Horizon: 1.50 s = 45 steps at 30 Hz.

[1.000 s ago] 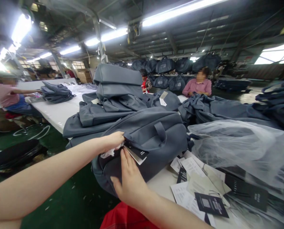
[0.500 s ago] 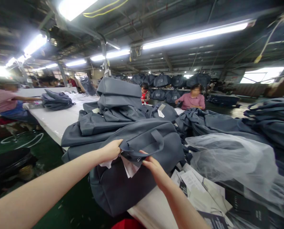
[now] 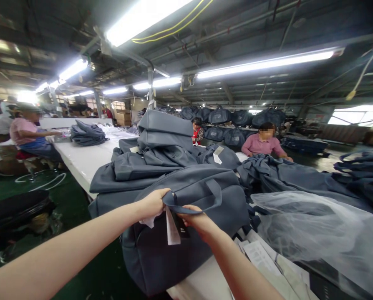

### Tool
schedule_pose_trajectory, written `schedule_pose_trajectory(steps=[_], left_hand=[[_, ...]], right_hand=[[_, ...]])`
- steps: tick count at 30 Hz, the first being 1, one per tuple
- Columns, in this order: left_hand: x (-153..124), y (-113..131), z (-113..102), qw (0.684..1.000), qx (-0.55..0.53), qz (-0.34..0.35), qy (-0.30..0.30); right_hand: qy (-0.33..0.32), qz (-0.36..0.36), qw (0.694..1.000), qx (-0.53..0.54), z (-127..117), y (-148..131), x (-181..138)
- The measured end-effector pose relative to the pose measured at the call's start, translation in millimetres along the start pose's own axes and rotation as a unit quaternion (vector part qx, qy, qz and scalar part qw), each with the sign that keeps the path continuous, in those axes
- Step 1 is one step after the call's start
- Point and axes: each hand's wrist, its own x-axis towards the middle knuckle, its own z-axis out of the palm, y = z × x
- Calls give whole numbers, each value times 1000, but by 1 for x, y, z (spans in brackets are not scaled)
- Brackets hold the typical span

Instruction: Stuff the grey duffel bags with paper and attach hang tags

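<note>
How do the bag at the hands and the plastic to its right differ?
Colour: the bag is dark blue-grey and opaque; the plastic is whitish and see-through.
Shape: the bag keeps a full, rounded form; the plastic lies loose and crumpled.
Contact: the hands are on the bag; neither touches the plastic.
</note>
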Motion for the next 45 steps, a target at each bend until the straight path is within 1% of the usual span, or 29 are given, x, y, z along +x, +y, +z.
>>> schedule_pose_trajectory(steps=[3, 4, 5, 6, 8, 10, 11, 13, 15, 16, 18, 20, 21, 24, 26, 28, 29, 31, 33, 34, 36, 37, 39, 40, 41, 43, 45], left_hand=[[-3, 4, 0, 999, -8, -14, 27], [-5, 6, -2, 999, -8, -14, 34], [-6, 8, -5, 999, -7, -12, 40], [-6, 10, -9, 999, -5, -8, 45], [-4, 13, -20, 998, 0, 1, 62], [4, 13, -32, 997, 4, -5, 83], [9, 11, -38, 996, 2, -17, 90], [19, 5, -46, 994, -10, -54, 89], [25, -1, -50, 993, -26, -91, 71], [26, -3, -50, 992, -33, -104, 61], [23, -5, -51, 991, -41, -116, 47], [15, -4, -57, 992, -43, -106, 52], [9, -5, -62, 992, -41, -99, 64], [-16, -16, -84, 986, -33, -96, 130], [-37, -36, -95, 977, -36, -121, 174], [-62, -66, -96, 965, -53, -156, 205], [-74, -83, -92, 958, -66, -176, 217], [-99, -116, -75, 942, -97, -214, 239], [-123, -143, -50, 924, -115, -254, 260], [-133, -151, -36, 916, -116, -273, 270], [-151, -160, -8, 908, -108, -297, 276], [-158, -161, 5, 908, -102, -302, 273], [-168, -160, 28, 920, -98, -289, 244], [-171, -160, 38, 931, -112, -273, 216], [-172, -161, 46, 940, -112, -256, 196], [-167, -167, 57, 950, -87, -237, 186], [-154, -175, 62, 957, -69, -215, 185]], right_hand=[[-25, 23, 991, 131, 13, -4, -2], [-39, 30, 986, 158, 15, -5, -2], [-46, 31, 985, 163, 15, -7, 0], [-38, 20, 988, 145, 13, -10, 2], [16, -32, 997, 63, 4, -14, 9], [69, -84, 993, -39, -9, -15, 16], [76, -94, 989, -81, -16, -15, 18], [45, -82, 988, -127, -26, -10, 17], [5, -56, 990, -127, -30, -3, 15], [-4, -54, 991, -121, -29, 1, 14], [6, -69, 990, -125, -25, 9, 13], [44, -97, 980, -168, -20, 13, 15], [71, -114, 971, -200, -18, 14, 16], [150, -175, 928, -293, -18, 14, 16], [179, -205, 907, -320, -20, 15, 11], [182, -207, 909, -312, -21, 18, 4], [181, -199, 917, -295, -22, 21, -1], [182, -168, 936, -250, -24, 27, -11], [191, -135, 951, -201, -30, 35, -22], [196, -119, 956, -182, -35, 39, -27], [202, -76, 962, -166, -52, 51, -37], [200, -43, 964, -168, -61, 59, -42], [193, 44, 964, -175, -80, 78, -53], [192, 91, 962, -175, -87, 90, -58], [194, 134, 957, -167, -92, 102, -62], [215, 198, 948, -123, -94, 123, -68], [244, 212, 945, -37, -88, 137, -67]])
